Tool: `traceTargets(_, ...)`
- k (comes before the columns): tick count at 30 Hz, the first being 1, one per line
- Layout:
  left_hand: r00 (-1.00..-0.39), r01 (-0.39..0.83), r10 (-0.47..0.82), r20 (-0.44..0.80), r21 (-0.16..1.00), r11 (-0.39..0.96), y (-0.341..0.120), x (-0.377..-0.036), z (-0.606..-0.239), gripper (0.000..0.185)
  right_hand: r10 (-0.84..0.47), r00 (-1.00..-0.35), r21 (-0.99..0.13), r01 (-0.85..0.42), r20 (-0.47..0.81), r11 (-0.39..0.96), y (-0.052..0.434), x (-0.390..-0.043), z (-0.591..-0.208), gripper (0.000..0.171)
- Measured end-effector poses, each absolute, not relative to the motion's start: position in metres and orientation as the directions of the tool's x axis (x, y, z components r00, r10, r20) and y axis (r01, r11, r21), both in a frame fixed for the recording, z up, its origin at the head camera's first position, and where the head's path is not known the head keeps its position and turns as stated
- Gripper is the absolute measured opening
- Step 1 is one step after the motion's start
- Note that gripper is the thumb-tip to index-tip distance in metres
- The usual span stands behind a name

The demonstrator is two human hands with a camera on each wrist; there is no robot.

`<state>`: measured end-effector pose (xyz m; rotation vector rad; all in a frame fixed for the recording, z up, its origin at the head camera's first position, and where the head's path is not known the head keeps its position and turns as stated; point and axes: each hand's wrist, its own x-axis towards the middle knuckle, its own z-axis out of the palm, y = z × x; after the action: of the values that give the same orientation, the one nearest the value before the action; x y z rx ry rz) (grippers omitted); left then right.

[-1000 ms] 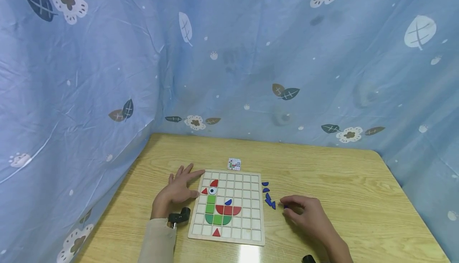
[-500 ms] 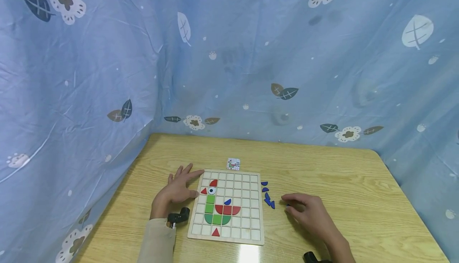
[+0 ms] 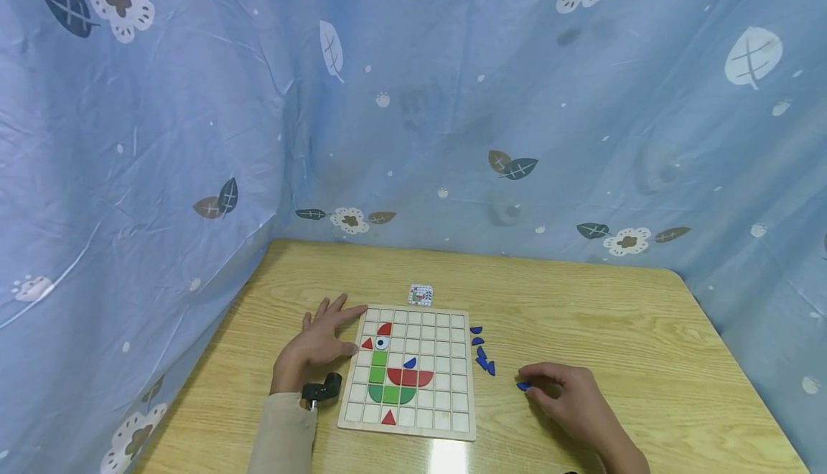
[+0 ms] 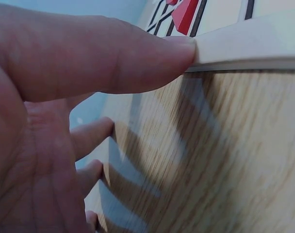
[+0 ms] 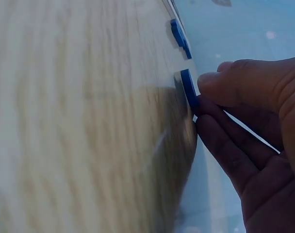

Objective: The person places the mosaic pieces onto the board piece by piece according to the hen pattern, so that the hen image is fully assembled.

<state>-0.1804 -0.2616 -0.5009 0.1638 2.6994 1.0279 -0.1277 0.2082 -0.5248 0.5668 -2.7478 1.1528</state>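
Observation:
My left hand [image 3: 319,341] lies beside the wooden grid board [image 3: 455,388] with its fingers spread; the index fingertip and thumb touch the board's left edge. In the left wrist view the thumb [image 4: 113,56] presses against that pale edge. To the right of the board, my right hand [image 3: 565,395] has thumb and fingertips at a blue half-round piece [image 3: 523,386], pinching it low over the table. The right wrist view shows this blue piece [image 5: 188,90] tilted on its edge at the fingertips. On the board, red, green and blue pieces make a bird-like figure with a round eye tile [image 3: 382,343].
Several more blue half-round pieces [image 3: 482,358] lie in a loose column along the board's right side. A small pattern card [image 3: 421,295] lies behind the board on the wooden table [image 3: 614,330]. A blue patterned curtain [image 3: 413,136] hangs around the table's back and sides.
My right hand has shifted right and slightly toward me, the blue half-round piece moving with it and showing more at the fingertips. The left hand and board stay put.

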Motion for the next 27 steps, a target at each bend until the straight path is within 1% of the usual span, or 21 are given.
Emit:
traceTargets(13, -0.965, 0.013, 0.183, -0.190, 0.660, 0.751, -0.263, -0.181, -0.503, 0.076, -0.328, -0.904, -0.634, -0.427, 0.275, 0.645, 0.197, -0.131, -0.525, 0.038)
traceTargets(18, -0.964, 0.020, 0.189, -0.187, 0.658, 0.753, -0.263, -0.182, -0.503, 0.076, -0.335, -0.889, -0.610, -0.457, 0.311, 0.648, 0.188, -0.136, -0.522, 0.036)
traceTargets(23, -0.963, 0.023, 0.192, -0.188, 0.656, 0.755, -0.264, -0.182, -0.504, 0.077, -0.396, -0.838, -0.593, -0.546, 0.376, 0.592, 0.173, -0.148, -0.515, 0.033)
traceTargets(27, -0.963, 0.021, 0.191, -0.188, 0.657, 0.754, -0.264, -0.181, -0.505, 0.077, -0.463, -0.778, -0.569, -0.627, 0.425, 0.532, 0.158, -0.161, -0.511, 0.031)
